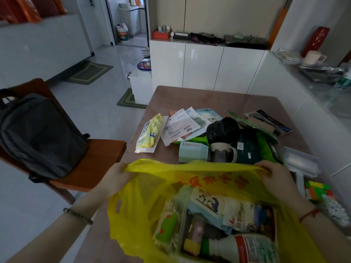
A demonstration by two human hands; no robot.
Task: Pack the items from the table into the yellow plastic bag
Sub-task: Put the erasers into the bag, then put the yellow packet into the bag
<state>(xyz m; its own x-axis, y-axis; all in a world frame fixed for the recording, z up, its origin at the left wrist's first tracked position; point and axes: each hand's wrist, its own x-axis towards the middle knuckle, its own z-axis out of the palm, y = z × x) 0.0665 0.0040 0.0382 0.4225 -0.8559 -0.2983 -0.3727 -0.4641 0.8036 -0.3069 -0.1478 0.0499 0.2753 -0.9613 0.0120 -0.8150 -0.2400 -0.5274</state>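
Note:
The yellow plastic bag lies open at the near edge of the brown table. My left hand grips the bag's far rim on the left, and my right hand grips that rim on the right. Inside the bag I see a penguin-print pack, a white bottle and several other items. Beyond the bag on the table lie a yellow wipes pack, white paper packets, a light blue box, a mug, a black bundle and a green bag.
A wooden chair with a grey backpack stands left of the table. A clear plastic box and a colourful cube sit at the table's right edge. White cabinets stand behind the table, and a white counter runs along its right side.

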